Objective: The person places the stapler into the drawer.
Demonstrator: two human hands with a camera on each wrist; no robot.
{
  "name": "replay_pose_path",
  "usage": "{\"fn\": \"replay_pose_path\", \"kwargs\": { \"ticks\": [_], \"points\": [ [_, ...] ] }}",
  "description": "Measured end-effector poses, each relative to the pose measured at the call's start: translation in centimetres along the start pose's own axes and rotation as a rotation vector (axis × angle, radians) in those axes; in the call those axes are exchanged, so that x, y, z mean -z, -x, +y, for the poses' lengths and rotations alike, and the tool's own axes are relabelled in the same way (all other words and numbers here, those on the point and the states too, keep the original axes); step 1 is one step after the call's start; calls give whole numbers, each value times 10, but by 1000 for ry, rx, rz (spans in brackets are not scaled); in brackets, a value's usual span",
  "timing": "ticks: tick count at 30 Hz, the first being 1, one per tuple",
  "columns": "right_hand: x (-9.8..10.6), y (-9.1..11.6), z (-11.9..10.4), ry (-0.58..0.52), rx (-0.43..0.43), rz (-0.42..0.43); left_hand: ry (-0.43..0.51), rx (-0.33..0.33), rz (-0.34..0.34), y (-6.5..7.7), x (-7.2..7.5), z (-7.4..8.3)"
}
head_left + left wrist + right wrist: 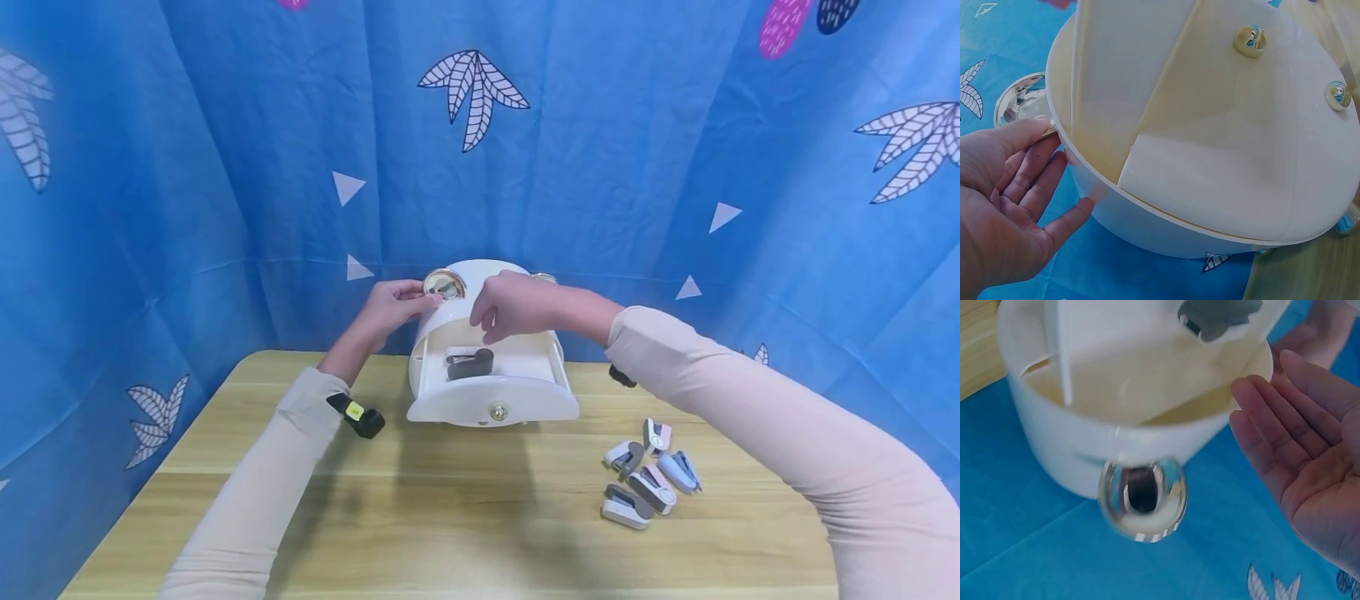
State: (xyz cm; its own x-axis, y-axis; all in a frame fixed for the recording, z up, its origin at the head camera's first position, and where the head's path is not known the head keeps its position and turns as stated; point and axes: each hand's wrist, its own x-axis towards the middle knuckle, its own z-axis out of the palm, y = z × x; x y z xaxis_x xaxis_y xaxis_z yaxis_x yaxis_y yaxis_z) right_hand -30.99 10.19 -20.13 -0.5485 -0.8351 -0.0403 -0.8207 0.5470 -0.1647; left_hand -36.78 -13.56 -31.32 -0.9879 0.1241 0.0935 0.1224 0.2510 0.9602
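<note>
A white rounded drawer box (485, 271) stands at the table's back with round gold ears on top. Its upper drawer (491, 400) is pulled out, and a dark grey and white mini stapler (471, 364) lies inside. My left hand (393, 308) pinches the rim of the left gold ear (1022, 103) between thumb and fingers, the little finger against the box's side. Over the drawer hovers my right hand (517, 306), its fingers loosely bent with nothing in them. The right wrist view shows its palm beside the box rim and the grey stapler (1219, 315) in the drawer.
Several mini staplers (652, 489) in grey, pink, blue and white lie grouped on the wooden table (465, 517), right of the box. A blue patterned curtain (300, 208) hangs close behind. Gold knobs (1252, 41) jut from the box front.
</note>
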Motion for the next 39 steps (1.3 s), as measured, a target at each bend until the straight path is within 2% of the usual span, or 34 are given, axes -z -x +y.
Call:
{"fn": "replay_pose_path", "kwargs": {
  "ticks": [4, 8, 12, 16, 21, 26, 33, 39],
  "points": [
    [9, 21, 9, -36, -79, 20, 19, -8, 6, 3, 2, 1],
    [13, 48, 30, -66, -156, 62, 5, -8, 16, 3, 5, 4],
    [8, 81, 56, -106, -257, 91, 2, -3, 12, 2, 6, 5],
    [-5, 115, 80, -106, -335, 107, 10, -4, 4, 2, 7, 7],
    [-36, 150, 110, -138, -409, 90, 9, 5, 7, 1, 6, 6],
    [-75, 175, 137, -193, -542, 40, 7, 4, 10, 2, 4, 4],
    [-123, 203, 159, -266, -705, -18, 1, 3, 5, 1, 3, 3],
    [-159, 215, 173, -296, -833, -36, 7, 13, 3, 2, 0, 1]
  ]
}}
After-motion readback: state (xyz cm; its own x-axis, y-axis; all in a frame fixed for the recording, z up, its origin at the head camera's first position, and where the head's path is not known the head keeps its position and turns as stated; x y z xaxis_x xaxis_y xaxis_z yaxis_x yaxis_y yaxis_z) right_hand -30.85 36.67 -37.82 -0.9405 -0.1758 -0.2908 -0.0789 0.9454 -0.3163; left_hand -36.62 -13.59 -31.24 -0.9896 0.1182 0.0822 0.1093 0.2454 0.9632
